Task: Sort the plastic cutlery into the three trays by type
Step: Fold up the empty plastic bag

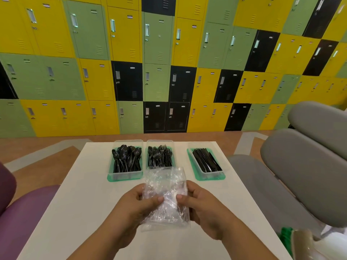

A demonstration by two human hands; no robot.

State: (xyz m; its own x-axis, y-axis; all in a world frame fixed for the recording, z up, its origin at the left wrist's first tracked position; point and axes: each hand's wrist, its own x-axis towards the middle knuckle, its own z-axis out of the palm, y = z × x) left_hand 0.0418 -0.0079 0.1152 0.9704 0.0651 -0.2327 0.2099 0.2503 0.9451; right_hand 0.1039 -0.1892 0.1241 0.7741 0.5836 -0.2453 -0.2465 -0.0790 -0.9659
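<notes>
In the lower centre of the frame, the left hand (pixel 135 207) and the right hand (pixel 203 205) both pinch a crumpled clear plastic bag (pixel 165 196), thumbs on top and fingers wrapped behind its 2 side edges. The bag looks empty and hangs just above the white square table (pixel 78 199); its upper edge overlaps the near end of the middle tray.

Beyond the hands, in the middle of the frame, 3 clear plastic trays stand in a row, each on a green lid. The left tray (pixel 125 174) holds black plastic spoons (pixel 126 158), the middle tray (pixel 160 143) just beside it holds black plastic forks (pixel 160 156), and the right tray (pixel 207 173), set apart and slightly angled, holds black plastic knives (pixel 205 160).

A purple seat (pixel 22 207) fills the lower left, grey padded chairs (pixel 300 166) the right. A wall of yellow, green and black lockers (pixel 159 53) covers the upper frame; their small label plates are too blurred to read.
</notes>
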